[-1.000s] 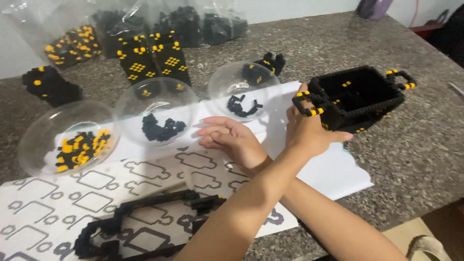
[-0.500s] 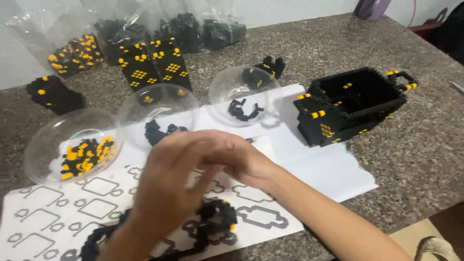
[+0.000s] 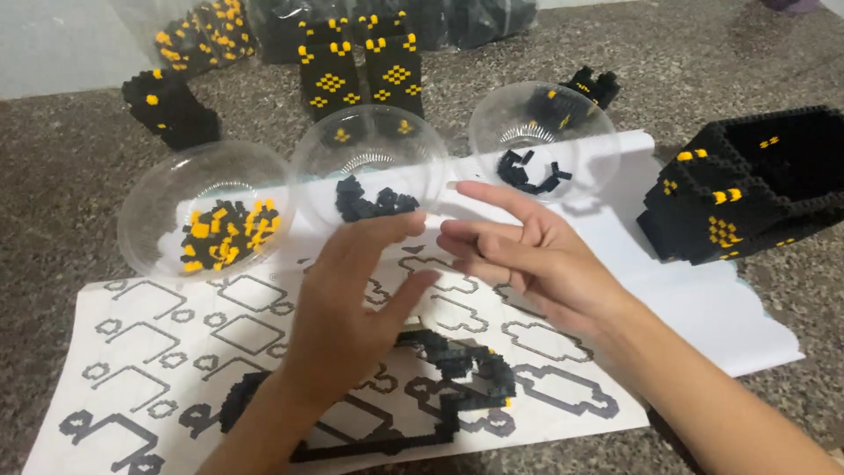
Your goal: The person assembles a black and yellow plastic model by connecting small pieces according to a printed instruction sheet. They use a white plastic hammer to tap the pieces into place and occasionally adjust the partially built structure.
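A speckled stone counter [image 3: 79, 176] carries everything. Across its near middle lies a large white instruction sheet [image 3: 158, 352] printed with grey block outlines, reaching toward the near left corner. At the right edge sits the biggest build, a hollow black brick box [image 3: 756, 180] with yellow studs, resting partly on the sheet's white right part. Along the far edge stand clear bags of bricks [image 3: 198, 31] and a pair of black panels with yellow diamond patterns [image 3: 360, 75].

Three clear plastic bowls line the sheet's far edge: the left bowl [image 3: 154, 198] holds yellow and black pieces, the middle bowl [image 3: 369, 145] small black pieces, the right bowl [image 3: 541, 119] a few black ones. A small black block cluster [image 3: 167, 105] sits beyond the left bowl.

Both hands hover over the sheet's middle, just this side of the middle bowl. The left hand [image 3: 352, 308] is open, fingers together and slightly bent, holding nothing visible. The right hand [image 3: 536, 259] is open too, fingers spread wide and pointing left — its fingertips close to the left hand's, whether touching I cannot tell.

Beneath and between the wrists, flat on the sheet, lies a thin black brick frame [image 3: 457, 374] — untouched by either hand, its left part hidden under the left forearm.
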